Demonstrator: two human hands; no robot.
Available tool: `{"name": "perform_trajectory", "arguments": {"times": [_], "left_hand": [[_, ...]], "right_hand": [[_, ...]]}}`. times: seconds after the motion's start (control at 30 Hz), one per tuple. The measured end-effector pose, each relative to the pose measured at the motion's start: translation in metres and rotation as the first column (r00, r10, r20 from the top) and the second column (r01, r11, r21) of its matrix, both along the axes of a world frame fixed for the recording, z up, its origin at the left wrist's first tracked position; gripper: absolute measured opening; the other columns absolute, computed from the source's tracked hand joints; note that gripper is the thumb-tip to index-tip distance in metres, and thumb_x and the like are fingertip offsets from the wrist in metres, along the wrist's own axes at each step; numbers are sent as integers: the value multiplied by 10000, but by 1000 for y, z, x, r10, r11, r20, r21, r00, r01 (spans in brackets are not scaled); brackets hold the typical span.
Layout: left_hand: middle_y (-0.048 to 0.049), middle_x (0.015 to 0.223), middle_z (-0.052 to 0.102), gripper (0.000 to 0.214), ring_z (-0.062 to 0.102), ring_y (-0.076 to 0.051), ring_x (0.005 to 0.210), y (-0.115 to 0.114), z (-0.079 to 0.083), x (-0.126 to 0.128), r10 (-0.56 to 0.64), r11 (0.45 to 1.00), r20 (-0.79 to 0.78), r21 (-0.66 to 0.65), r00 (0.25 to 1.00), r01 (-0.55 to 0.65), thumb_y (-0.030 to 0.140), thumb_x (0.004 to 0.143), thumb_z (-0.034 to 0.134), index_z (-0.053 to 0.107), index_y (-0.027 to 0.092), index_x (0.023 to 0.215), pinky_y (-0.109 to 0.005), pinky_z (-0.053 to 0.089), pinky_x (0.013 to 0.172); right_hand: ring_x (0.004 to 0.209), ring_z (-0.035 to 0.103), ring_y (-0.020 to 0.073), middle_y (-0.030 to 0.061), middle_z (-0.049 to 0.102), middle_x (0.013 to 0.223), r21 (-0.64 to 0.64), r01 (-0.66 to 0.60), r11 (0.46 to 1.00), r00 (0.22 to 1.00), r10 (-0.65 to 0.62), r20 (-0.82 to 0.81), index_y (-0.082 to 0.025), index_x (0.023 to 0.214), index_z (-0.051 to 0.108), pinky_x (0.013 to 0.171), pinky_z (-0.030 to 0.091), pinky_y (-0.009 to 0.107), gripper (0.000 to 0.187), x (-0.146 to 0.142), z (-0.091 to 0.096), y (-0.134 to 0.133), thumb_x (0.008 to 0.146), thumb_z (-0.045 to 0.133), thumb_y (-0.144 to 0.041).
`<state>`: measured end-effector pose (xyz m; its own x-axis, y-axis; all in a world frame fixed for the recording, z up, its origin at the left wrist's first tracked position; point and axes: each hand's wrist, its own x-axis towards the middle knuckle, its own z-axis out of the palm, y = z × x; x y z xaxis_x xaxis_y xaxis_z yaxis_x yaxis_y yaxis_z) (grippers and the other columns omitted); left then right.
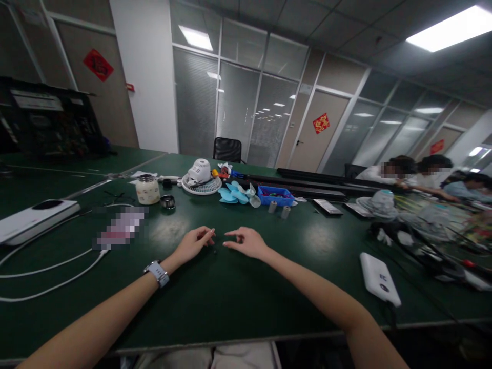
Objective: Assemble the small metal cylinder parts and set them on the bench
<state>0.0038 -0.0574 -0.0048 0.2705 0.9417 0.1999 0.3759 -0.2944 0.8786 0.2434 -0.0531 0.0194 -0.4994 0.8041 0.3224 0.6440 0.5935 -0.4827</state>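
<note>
My left hand (pixel 195 242) rests on the green table (pixel 230 297), fingers loosely curled and pinched together at the tips; a watch sits on that wrist. My right hand (pixel 246 241) lies just to its right, index finger stretched toward the left hand, the other fingers curled under. Between and slightly below the fingertips lies a tiny dark object (pixel 214 251), too small to name. Whether either hand holds anything is unclear.
Further back stand a white fan part on a round grille (pixel 201 179), light blue fan blades (pixel 235 195), a blue tray (pixel 275 195), a cream jar (pixel 147 189) and two small cylinders (pixel 278 209). White devices with cables lie left (pixel 34 218) and right (pixel 380 279). People sit far right.
</note>
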Motion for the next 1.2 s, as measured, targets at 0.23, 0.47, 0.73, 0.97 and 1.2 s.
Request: {"name": "perform_trajectory", "arguments": {"times": [0.23,0.47,0.73,0.97,1.2], "left_hand": [[-27,723,672,463,627,-189,710,1,-4,-1,-15,999,-28,28,999,16,599,847,449,619,178,933,-307,475,683],[-21,727,656,445,615,-182,695,2,-6,-2,-8,999,-30,38,1000,9,566,873,418,592,180,1006,-307,475,692],[-15,748,658,370,602,-166,663,0,-3,-2,37,999,3,26,999,-37,397,889,362,561,186,1120,-303,479,674],[-11,688,640,288,599,-171,670,1,-2,-1,3,1000,-26,23,1000,-3,285,839,347,617,189,878,-285,458,643],[-15,709,627,276,592,-167,695,0,-4,-2,-45,998,-51,42,998,47,257,840,334,597,190,794,-284,446,663]], "right_hand": [[625,488,106,-14,554,694,-74,-13,997,1000,14,21,-344,987,745,573,330,240,409,-39,-23,-1,729,643,-645],[616,486,105,-11,559,696,-3,-15,1000,1000,15,12,-314,957,754,566,328,239,285,-30,-23,10,809,628,-522],[667,556,179,67,665,765,112,784,610,620,-759,-199,-215,1060,730,600,387,263,410,139,28,84,877,481,-483],[764,620,214,69,695,850,67,841,537,540,-840,-45,-264,1043,738,640,427,276,323,190,16,107,848,551,-440],[806,643,225,90,702,895,68,852,519,522,-852,-32,-261,1047,739,660,458,281,318,182,15,110,850,555,-431]]}}
